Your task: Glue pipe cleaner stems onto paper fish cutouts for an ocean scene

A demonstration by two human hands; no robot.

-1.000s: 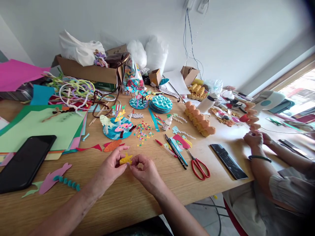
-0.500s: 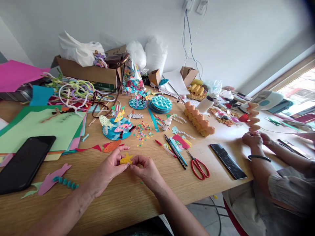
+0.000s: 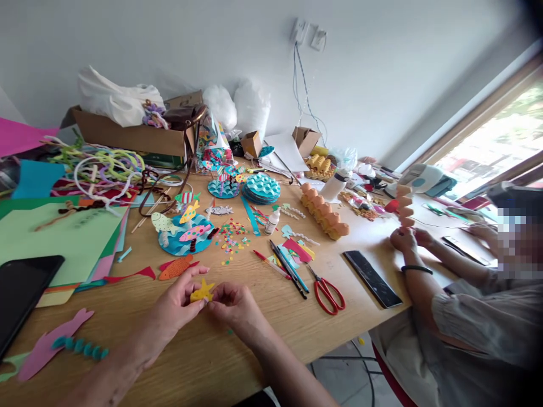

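Observation:
A small yellow spiky cutout [image 3: 202,290] is pinched between my two hands above the table's front part. My left hand [image 3: 183,298] grips its left side with thumb and fingers. On its right edge, the fingertips of my right hand [image 3: 234,305] are pressed together. Just behind lies an orange paper fish [image 3: 176,267], and beyond it stands a blue wavy disc [image 3: 185,240] bearing several paper fish. Colored confetti [image 3: 232,237] is scattered to the right of that disc.
Red-handled scissors [image 3: 330,295], pens [image 3: 288,267], a glue bottle [image 3: 272,221] and a phone [image 3: 372,278] lie to the right. A co-worker's hands [image 3: 405,239] hold an orange egg-carton strip. Paper sheets [image 3: 59,237], a pink fish [image 3: 53,346] and another phone [image 3: 27,294] are at left.
The view has turned slightly right, so everything appears shifted left. Both my hands keep their hold on the yellow cutout. More of the co-worker shows at the right.

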